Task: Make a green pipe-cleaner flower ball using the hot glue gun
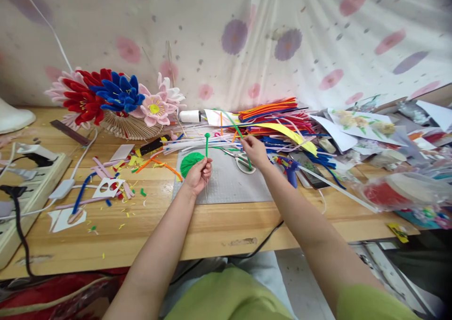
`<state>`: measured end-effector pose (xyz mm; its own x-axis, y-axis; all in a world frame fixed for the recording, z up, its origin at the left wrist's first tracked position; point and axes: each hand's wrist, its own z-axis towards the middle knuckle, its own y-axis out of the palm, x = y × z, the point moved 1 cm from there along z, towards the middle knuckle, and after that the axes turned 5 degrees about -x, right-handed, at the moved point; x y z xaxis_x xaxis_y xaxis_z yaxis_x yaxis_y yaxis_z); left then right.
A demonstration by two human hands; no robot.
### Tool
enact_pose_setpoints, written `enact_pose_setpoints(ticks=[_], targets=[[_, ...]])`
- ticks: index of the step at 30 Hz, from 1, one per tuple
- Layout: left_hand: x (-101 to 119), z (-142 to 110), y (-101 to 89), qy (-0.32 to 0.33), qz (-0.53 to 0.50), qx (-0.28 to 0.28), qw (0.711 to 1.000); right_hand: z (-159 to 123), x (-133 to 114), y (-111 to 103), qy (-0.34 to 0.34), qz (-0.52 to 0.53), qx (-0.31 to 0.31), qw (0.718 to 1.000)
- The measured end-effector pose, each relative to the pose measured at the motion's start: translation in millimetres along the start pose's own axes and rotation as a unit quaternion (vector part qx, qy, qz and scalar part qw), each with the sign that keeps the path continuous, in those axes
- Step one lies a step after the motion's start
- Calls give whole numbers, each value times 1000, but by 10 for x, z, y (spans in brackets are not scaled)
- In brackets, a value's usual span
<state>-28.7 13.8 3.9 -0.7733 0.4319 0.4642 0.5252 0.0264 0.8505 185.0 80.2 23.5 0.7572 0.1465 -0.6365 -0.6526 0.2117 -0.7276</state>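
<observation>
My left hand (198, 175) is closed around a thin stem wrapped in green (206, 145), which stands upright with a small green knob on top; its bare wire end pokes out below my fingers. A round green fuzzy piece (191, 162) lies on the grey mat (229, 188), just behind that hand and partly covered by it. My right hand (254, 150) pinches a long green pipe cleaner (233, 122), one end rising to the upper left and the other hanging below the fingers. Scissors (243, 162) lie on the mat under my right hand.
Several pipe cleaners (268, 108) are heaped at the back. A blue glue gun (290, 170) lies right of the mat, near a phone (319, 182). Fuzzy flowers (120, 94) stand at the back left. Scraps and a power strip (38, 188) occupy the left side.
</observation>
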Motion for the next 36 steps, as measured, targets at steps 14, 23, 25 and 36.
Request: enact_pose_setpoints(ticks=[14, 23, 25, 36], targets=[[-38, 27, 72, -73, 1, 68, 995, -337, 173, 351, 28, -132, -44, 990], [-41, 83, -10, -24, 49, 81, 995, -295, 240, 304, 11, -80, -85, 993], [-75, 91, -24, -18, 55, 86, 995, -295, 252, 279, 2, -65, -93, 994], [-172, 60, -49, 2, 78, 87, 993, -322, 177, 228, 27, -87, -103, 991]])
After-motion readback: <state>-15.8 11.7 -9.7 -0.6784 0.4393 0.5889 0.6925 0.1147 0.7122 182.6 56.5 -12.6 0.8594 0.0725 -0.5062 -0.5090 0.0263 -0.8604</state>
